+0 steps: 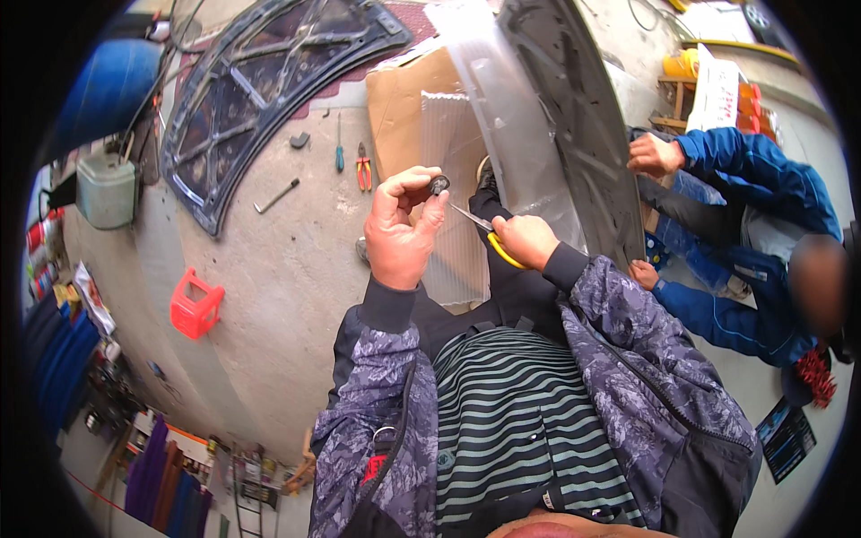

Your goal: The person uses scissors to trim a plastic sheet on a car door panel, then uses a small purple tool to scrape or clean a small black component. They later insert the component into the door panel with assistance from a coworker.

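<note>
My left hand [402, 235] pinches a small dark round part [439, 185] between the thumb and fingers, holding it up in front of me. The part's exact kind is too small to make out. In my right hand [529, 242] is a pair of scissors with yellow handles [504, 255]. Their metal blades point up and left toward the dark part, with the tips close to my left thumb. Whether the blades touch the part cannot be told. Below both hands lies a ribbed translucent plastic sheet [457, 224].
A black car hood [260, 90] lies at the upper left. A screwdriver [339, 154], red-handled pliers [363, 170], an L-shaped wrench [276, 196] and a red stool [195, 305] are on the floor. Another person in blue [762, 179] sits right, beside a large dark panel [587, 117].
</note>
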Action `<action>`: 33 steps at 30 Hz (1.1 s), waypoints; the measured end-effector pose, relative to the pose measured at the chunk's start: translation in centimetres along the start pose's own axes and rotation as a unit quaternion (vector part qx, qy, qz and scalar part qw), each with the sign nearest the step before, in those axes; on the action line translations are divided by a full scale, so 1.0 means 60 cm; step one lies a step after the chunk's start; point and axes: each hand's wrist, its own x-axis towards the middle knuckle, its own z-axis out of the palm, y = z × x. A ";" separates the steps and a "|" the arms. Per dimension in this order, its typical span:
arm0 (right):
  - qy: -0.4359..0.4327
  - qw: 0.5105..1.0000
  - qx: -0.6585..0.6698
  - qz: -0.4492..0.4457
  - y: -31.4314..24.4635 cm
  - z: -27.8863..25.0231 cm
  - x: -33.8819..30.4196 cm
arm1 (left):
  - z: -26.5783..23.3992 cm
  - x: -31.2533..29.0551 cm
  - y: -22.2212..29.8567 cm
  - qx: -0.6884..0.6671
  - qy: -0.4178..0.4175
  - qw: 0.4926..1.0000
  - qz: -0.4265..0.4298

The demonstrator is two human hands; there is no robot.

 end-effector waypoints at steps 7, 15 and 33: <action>0.010 0.999 0.031 0.002 -0.088 0.178 0.201 | -0.231 -0.060 -0.065 0.206 0.023 0.975 0.083; -0.020 0.997 0.055 0.050 -0.141 0.419 0.453 | -0.429 -0.116 -0.230 0.266 0.129 0.955 -0.032; 0.056 0.998 0.009 -0.011 -0.121 0.601 0.821 | -0.579 -0.194 -0.492 0.126 0.239 0.922 -0.277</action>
